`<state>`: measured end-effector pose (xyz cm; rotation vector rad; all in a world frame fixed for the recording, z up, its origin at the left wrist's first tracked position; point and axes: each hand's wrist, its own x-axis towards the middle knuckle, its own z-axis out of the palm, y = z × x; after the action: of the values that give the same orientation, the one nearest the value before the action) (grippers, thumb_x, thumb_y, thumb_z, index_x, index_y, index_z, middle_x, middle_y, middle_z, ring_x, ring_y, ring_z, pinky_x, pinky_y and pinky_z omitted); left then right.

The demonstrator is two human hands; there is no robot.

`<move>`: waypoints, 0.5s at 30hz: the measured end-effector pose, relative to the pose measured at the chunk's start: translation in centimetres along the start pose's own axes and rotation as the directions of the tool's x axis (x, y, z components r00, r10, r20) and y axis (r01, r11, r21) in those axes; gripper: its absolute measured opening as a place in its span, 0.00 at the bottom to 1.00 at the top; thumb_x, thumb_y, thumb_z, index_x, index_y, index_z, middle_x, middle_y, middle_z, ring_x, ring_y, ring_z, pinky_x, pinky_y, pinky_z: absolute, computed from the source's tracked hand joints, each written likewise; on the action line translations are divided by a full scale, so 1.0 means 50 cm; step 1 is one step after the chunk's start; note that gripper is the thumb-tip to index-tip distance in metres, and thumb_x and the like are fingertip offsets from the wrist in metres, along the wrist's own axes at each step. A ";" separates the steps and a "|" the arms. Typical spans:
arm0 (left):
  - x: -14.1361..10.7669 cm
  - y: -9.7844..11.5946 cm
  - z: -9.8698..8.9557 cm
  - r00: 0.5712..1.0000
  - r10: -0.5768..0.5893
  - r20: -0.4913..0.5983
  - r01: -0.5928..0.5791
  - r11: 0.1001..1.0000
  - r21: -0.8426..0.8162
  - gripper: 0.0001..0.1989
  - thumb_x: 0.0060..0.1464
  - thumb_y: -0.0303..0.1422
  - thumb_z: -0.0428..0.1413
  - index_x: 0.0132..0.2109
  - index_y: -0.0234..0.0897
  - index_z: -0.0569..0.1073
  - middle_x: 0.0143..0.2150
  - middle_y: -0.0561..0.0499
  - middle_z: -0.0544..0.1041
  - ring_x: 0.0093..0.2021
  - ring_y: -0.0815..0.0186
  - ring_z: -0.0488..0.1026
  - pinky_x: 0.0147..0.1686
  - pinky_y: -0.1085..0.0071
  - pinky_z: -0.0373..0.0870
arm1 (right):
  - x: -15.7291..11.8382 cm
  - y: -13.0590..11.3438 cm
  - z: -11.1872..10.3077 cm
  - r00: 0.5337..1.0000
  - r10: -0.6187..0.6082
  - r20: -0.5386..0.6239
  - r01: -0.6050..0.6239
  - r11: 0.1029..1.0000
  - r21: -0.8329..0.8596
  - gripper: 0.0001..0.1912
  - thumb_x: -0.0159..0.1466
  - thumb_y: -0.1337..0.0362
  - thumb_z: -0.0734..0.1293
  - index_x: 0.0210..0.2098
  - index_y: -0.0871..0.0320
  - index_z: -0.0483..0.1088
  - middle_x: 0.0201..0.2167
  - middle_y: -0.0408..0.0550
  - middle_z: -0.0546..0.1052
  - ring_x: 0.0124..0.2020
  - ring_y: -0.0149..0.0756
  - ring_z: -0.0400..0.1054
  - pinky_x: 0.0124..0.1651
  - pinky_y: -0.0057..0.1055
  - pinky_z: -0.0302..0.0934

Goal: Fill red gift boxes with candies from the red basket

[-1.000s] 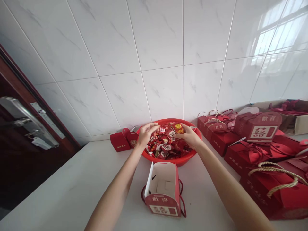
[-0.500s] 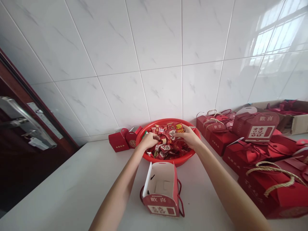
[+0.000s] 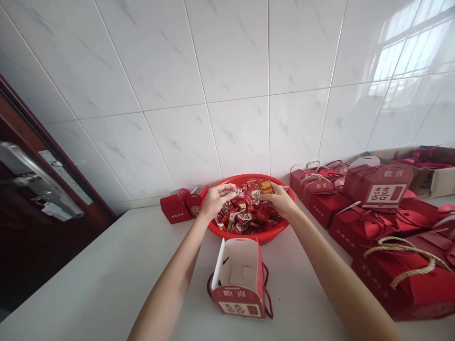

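A red plastic basket (image 3: 263, 237) full of wrapped candies (image 3: 245, 217) stands against the wall. Over its left side, my left hand (image 3: 218, 199) has thumb and fingers closed on a small wrapped candy. My right hand (image 3: 279, 199) reaches in at the right side, its fingers closed on a red and yellow candy packet (image 3: 266, 188). In front of the basket, between my forearms, an open red gift box (image 3: 240, 296) shows its white inside, with dark red cord handles at its sides.
Closed red gift boxes (image 3: 386, 187) with rope handles are piled at the right. Behind them is a cardboard box (image 3: 442, 182) with red items. Small red boxes (image 3: 175, 208) stand left of the basket. A door handle (image 3: 42, 182) is at the far left.
My left hand has risen slightly and moved back over the candies. My right hand has barely moved.
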<state>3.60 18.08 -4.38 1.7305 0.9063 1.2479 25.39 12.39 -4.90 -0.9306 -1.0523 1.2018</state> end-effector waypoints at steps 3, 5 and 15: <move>0.000 0.000 0.002 1.000 -0.016 -0.005 0.016 1.000 -0.015 0.21 0.37 0.44 0.71 0.37 0.35 0.82 0.45 0.43 0.84 0.47 0.52 0.80 0.50 0.57 0.76 | -0.003 -0.002 0.001 1.000 0.018 -0.004 -0.018 1.000 0.001 0.21 0.43 0.66 0.76 0.36 0.55 0.70 0.31 0.43 0.79 0.31 0.40 0.74 0.31 0.35 0.70; 0.000 -0.001 0.003 1.000 -0.002 -0.020 0.002 1.000 -0.011 0.22 0.36 0.47 0.71 0.36 0.35 0.83 0.47 0.42 0.83 0.48 0.51 0.79 0.50 0.57 0.76 | -0.004 -0.004 0.001 1.000 0.022 -0.004 -0.022 1.000 0.000 0.21 0.43 0.66 0.76 0.36 0.55 0.70 0.31 0.43 0.79 0.30 0.39 0.74 0.30 0.34 0.70; -0.004 0.007 0.008 0.996 0.054 -0.065 -0.056 0.998 -0.036 0.21 0.48 0.50 0.65 0.40 0.37 0.79 0.29 0.52 0.80 0.26 0.67 0.75 0.30 0.71 0.73 | -0.010 -0.016 0.005 0.998 0.065 -0.006 -0.065 0.998 -0.020 0.18 0.44 0.68 0.76 0.33 0.55 0.68 0.30 0.41 0.78 0.28 0.34 0.73 0.26 0.28 0.69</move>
<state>3.96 17.69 -4.19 1.7045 0.8720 1.3549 25.32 11.78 -4.13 -0.9892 -1.0385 1.2439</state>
